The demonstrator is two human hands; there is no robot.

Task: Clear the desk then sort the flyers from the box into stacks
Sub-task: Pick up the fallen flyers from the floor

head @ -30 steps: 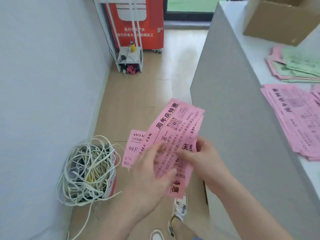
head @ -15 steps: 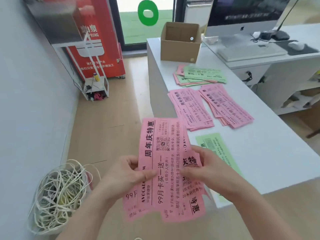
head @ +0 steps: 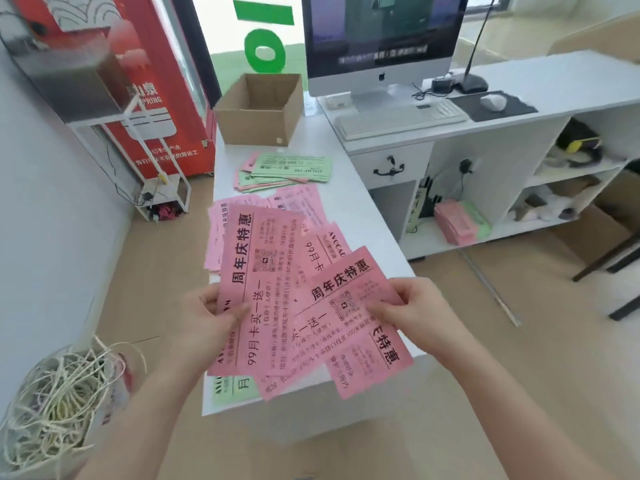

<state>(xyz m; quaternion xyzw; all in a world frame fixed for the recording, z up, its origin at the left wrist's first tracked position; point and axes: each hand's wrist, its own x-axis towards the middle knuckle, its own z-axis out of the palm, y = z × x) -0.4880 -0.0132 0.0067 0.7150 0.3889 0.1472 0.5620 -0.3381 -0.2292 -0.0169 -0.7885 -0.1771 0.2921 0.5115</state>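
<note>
Left hand (head: 204, 323): fingers (head: 209, 301) and thumb clamped on the left edge of a fan of pink flyers (head: 263, 289). Right hand (head: 420, 313): thumb and fingers pinch the right edge of a single pink flyer (head: 346, 296), tilted across the fan. Beneath the fan, a green flyer (head: 235, 388) lies flat on the white table (head: 349, 209). Beyond the fingers: pink stacks (head: 215, 237), then a mixed green-and-pink pile (head: 291, 169), then the open cardboard box (head: 259, 112). Left of the left hand, on the floor: tangled cords (head: 59, 403).
</note>
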